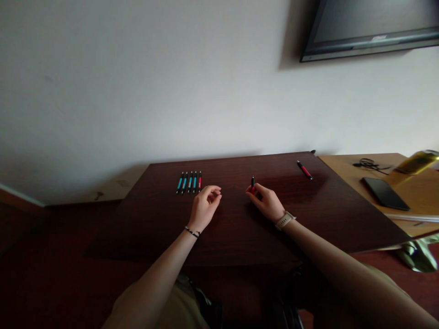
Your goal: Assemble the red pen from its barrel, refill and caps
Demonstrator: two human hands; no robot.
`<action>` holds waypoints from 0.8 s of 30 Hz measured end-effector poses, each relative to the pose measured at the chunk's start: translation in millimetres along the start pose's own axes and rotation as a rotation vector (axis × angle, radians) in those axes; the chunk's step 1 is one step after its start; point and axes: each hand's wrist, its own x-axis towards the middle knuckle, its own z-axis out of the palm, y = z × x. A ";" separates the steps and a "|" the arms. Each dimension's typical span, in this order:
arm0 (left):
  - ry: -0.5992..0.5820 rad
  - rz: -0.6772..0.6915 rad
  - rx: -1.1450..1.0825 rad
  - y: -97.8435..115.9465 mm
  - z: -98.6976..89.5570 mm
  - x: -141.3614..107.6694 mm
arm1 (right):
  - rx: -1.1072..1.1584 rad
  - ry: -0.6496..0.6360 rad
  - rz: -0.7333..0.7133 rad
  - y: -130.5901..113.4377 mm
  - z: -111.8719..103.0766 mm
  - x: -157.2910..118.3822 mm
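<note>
My right hand (268,202) pinches a red and black pen (253,183), which stands nearly upright with its tip end pointing away from me. My left hand (206,205) hovers over the table's middle, fingers loosely curved and apart, with nothing visible in it. Just beyond and left of it, several blue and black pens (184,183) lie side by side in a row. A red and black pen (200,181) closes that row on the right, nearest my left fingers. Another red pen (304,170) lies alone at the table's far right, slanted.
The dark wooden table (226,242) meets a pale wall (206,91). A lighter desk (346,167) adjoins on the right, bearing a black phone (384,193), a coiled cable (367,163) and a yellow can (418,162). A screen (373,23) hangs above.
</note>
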 end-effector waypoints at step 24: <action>-0.022 -0.008 -0.116 -12.1 25.0 41.3 | -0.043 -0.159 -0.039 -2.2 3.2 -1.3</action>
